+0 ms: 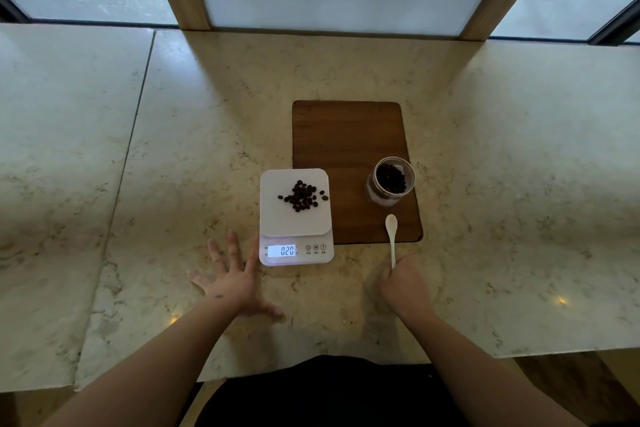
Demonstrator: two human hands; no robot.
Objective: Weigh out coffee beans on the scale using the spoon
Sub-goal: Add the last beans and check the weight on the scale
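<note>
A white digital scale (277,218) stands on the marble counter, its lit display reading 0.20. A small heap of dark coffee beans (302,196) lies on its platform. To the right, an open glass jar (390,181) holds more beans. My right hand (403,284) is closed around the handle of a white spoon (391,232), whose empty bowl points away from me over the wooden board. My left hand (231,279) rests flat on the counter with fingers spread, just left of the scale's front corner, holding nothing.
A dark wooden board (346,135) lies under the jar and behind the scale. The marble counter (173,149) runs wide to both sides, with a seam on the left. Frosted window panels and wooden posts stand at the back edge.
</note>
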